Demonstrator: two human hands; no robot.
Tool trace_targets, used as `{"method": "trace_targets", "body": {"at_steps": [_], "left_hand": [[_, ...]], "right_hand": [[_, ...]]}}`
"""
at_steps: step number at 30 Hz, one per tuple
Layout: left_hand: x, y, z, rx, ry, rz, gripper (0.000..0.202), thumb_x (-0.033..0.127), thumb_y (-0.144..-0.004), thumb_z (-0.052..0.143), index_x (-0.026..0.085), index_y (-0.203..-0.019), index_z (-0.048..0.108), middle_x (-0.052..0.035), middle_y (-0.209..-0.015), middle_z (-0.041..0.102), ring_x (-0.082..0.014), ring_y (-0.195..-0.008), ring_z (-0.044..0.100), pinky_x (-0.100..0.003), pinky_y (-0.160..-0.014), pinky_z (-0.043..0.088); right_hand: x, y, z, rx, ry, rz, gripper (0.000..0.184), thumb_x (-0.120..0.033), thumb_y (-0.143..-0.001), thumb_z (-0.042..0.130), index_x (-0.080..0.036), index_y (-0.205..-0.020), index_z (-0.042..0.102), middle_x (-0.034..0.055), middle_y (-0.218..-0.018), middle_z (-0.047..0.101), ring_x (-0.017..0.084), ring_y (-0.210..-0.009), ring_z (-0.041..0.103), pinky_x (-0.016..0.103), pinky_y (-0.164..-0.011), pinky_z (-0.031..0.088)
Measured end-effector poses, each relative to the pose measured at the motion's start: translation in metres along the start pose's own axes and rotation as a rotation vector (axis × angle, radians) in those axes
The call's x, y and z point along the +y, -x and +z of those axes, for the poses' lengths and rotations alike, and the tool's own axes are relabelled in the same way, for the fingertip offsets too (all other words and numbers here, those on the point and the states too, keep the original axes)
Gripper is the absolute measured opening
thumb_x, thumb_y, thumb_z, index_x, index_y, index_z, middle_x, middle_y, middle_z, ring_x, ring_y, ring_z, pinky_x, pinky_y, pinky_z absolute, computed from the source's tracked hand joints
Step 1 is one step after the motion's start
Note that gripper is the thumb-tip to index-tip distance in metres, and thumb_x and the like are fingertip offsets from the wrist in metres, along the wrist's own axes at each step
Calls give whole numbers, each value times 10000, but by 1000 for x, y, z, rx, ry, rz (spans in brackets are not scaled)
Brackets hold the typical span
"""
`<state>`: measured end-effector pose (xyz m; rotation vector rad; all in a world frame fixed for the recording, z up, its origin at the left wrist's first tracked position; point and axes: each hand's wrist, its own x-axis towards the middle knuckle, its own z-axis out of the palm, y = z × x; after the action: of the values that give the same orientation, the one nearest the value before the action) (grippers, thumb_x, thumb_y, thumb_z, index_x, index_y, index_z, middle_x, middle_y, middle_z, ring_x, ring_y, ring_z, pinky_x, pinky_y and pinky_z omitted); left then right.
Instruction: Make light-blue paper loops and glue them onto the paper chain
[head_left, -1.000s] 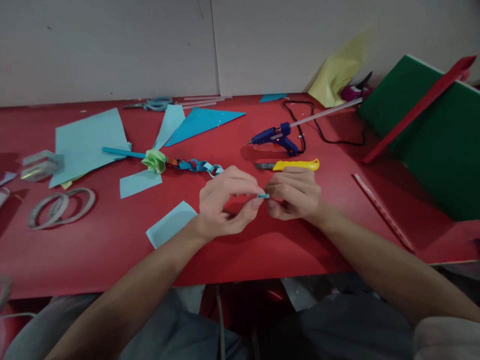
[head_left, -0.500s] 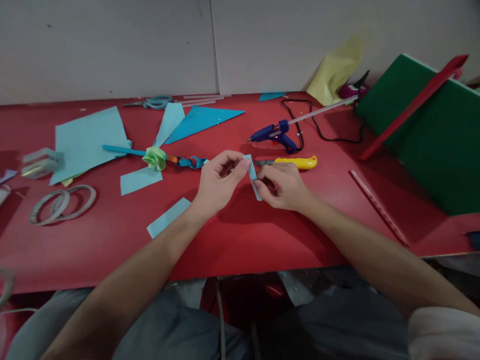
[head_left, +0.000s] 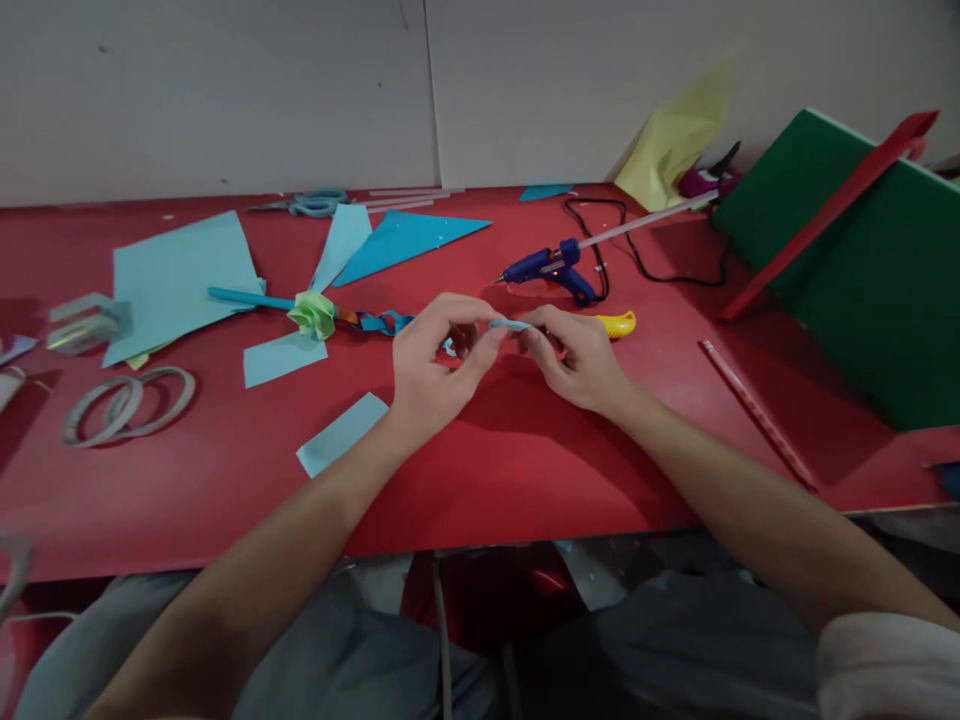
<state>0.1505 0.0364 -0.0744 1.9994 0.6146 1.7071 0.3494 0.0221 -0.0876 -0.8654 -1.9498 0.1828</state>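
Between my two hands is a small light-blue paper strip (head_left: 511, 325), seen nearly edge-on. My left hand (head_left: 442, 355) pinches its left end between thumb and fingers. Its right end sits in the closed fingertips of my right hand (head_left: 574, 352). Behind my right hand the yellow handle of a utility knife (head_left: 619, 325) shows; the rest of it is covered. Just left of my left hand lies a blue and orange paper chain (head_left: 375, 322), joined to a green paper flower (head_left: 312, 315) on a blue paper stem (head_left: 251, 298).
A blue glue gun (head_left: 551, 265) with its cord rests beyond my hands. Light-blue paper pieces (head_left: 343, 435), tape rolls (head_left: 101, 412) and scissors (head_left: 319, 203) lie to the left. Rightward are a pencil (head_left: 757, 412) and a leaning green board (head_left: 847, 270).
The paper strip has turned from hanging upright and slanted to lying nearly level, edge toward me. My right hand has shifted slightly right, covering more of the utility knife.
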Motion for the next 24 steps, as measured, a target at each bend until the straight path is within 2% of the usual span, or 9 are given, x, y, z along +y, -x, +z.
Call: {"method": "trace_targets", "body": {"at_steps": [2, 3, 5, 8, 11, 15, 18, 24], "left_hand": [[2, 0, -3, -37, -98, 213, 69, 278, -969, 765, 238, -1020, 742, -32, -943, 779, -127, -754, 690, -245, -629, 532], [2, 0, -5, -46, -136, 278, 66, 256, -971, 756, 241, -1034, 742, -34, -953, 787, -135, -778, 706, -249, -639, 539], [1, 0, -7, -55, -198, 332, 49, 258, -991, 730, 247, -1037, 743, -33, -940, 793, -152, -811, 731, -270, -677, 561], [-2, -1, -9, -57, -252, 330, 114, 357, -1011, 716, 253, -979, 749, -25, -889, 791, -170, -814, 739, -314, -734, 577], [-4, -1, -8, -56, -232, 246, 210, 441, -997, 729, 248, -918, 751, -29, -867, 781, -174, -797, 725, -333, -746, 575], [-5, -1, -3, 38, -95, -9, 290, 506, -978, 739, 224, -910, 734, -38, -881, 745, -145, -737, 677, -291, -665, 555], [-9, -1, 0, 140, -21, -185, 293, 522, -971, 744, 229, -979, 737, -1, -823, 699, -103, -631, 604, -244, -573, 504], [-13, -2, 1, 167, 14, -305, 353, 572, -948, 749, 220, -936, 725, 28, -702, 648, -94, -552, 558, -249, -539, 481]], "right_hand": [[4, 1, 1, -12, 18, -35, 183, -277, -1088, 507, -201, -1036, 665, 27, -850, 737, 122, -677, 631, 256, -639, 464], [6, 2, 1, -25, 18, -48, 192, -281, -1096, 495, -204, -1076, 669, 46, -917, 757, 136, -746, 669, 265, -674, 489], [9, 3, 3, -54, 9, -61, 204, -286, -1103, 483, -212, -1129, 672, 69, -1017, 772, 161, -868, 714, 288, -741, 527], [12, 4, 4, -68, 12, -39, 194, -273, -1092, 504, -225, -1177, 671, 92, -1114, 763, 195, -1004, 729, 327, -818, 556], [11, 3, 5, -35, 12, -27, 189, -219, -1068, 514, -226, -1163, 678, 100, -1124, 751, 203, -1031, 714, 341, -827, 557], [11, -1, 3, -11, -96, 83, 91, -243, -1039, 602, -210, -1072, 680, 14, -854, 710, 125, -707, 622, 260, -643, 483], [14, -2, 3, 21, -186, 176, 91, -285, -994, 697, -201, -1000, 662, -37, -742, 644, 88, -598, 537, 226, -562, 415], [16, -2, 3, 35, -240, 173, 171, -345, -998, 711, -196, -934, 656, -47, -710, 629, 76, -574, 501, 223, -548, 388]]}}
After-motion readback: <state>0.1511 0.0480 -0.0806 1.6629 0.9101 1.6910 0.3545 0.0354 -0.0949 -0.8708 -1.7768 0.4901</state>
